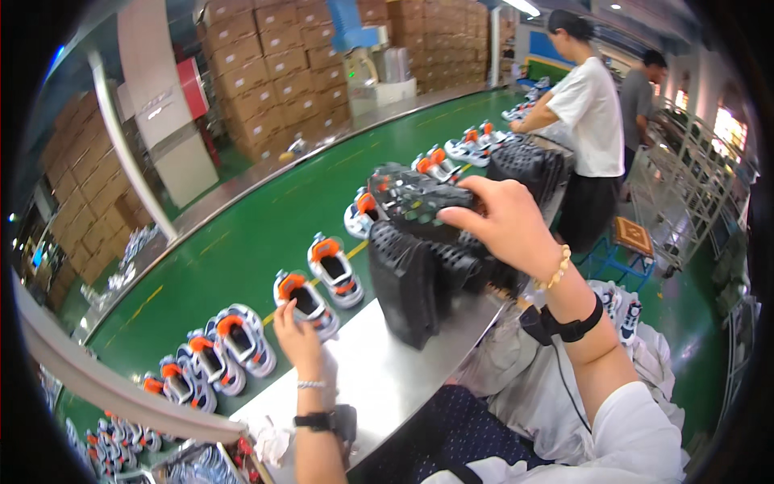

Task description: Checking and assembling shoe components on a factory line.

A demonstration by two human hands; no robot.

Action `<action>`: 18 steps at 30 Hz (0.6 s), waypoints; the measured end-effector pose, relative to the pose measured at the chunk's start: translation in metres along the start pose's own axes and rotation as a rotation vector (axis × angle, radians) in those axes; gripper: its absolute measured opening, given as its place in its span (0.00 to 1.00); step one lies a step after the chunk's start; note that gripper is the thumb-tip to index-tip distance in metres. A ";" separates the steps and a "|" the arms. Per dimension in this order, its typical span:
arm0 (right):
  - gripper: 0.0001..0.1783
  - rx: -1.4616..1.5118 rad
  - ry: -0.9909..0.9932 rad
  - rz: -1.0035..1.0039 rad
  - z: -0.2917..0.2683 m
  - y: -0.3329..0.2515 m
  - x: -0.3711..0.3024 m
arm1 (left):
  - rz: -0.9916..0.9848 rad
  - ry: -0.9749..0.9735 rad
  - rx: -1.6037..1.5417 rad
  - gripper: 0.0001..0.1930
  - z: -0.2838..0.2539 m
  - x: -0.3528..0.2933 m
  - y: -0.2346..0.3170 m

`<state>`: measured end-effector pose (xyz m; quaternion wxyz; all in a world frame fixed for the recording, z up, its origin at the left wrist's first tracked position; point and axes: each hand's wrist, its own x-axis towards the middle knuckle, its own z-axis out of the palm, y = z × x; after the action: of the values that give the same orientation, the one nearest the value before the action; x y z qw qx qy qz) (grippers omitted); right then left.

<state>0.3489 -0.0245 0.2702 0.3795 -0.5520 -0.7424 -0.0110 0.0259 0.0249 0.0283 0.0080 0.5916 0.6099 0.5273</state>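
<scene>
My right hand (504, 226) is raised over the bench, thumb and fingers closed on a dark, glossy, elongated piece (419, 198). Motion blurs this piece, so its exact kind is unclear. Under it stands a stack of black perforated pieces (403, 282) on the metal bench. My left hand (297, 339) is at the near side of a white and navy sneaker with an orange tongue (310, 306). Its fingers are somewhat apart and look to touch the shoe's edge. A similar sneaker (334, 270) sits just beyond.
A green conveyor belt (218, 270) carries a row of matching sneakers (242, 343). Another black stack (528, 165) stands farther right, near a person in a white shirt (597, 121). A blue-framed stool (633, 238) is on the floor. Cartons (274, 73) are piled behind the belt.
</scene>
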 end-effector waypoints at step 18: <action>0.15 -0.186 -0.361 0.041 0.380 -0.095 0.007 | -0.276 -0.059 -0.186 0.31 0.012 -0.033 -0.019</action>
<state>0.0604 0.1099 0.0425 0.1877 -0.5927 -0.7827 0.0272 0.0300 0.0131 -0.0094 0.1530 0.5140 0.6335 0.5577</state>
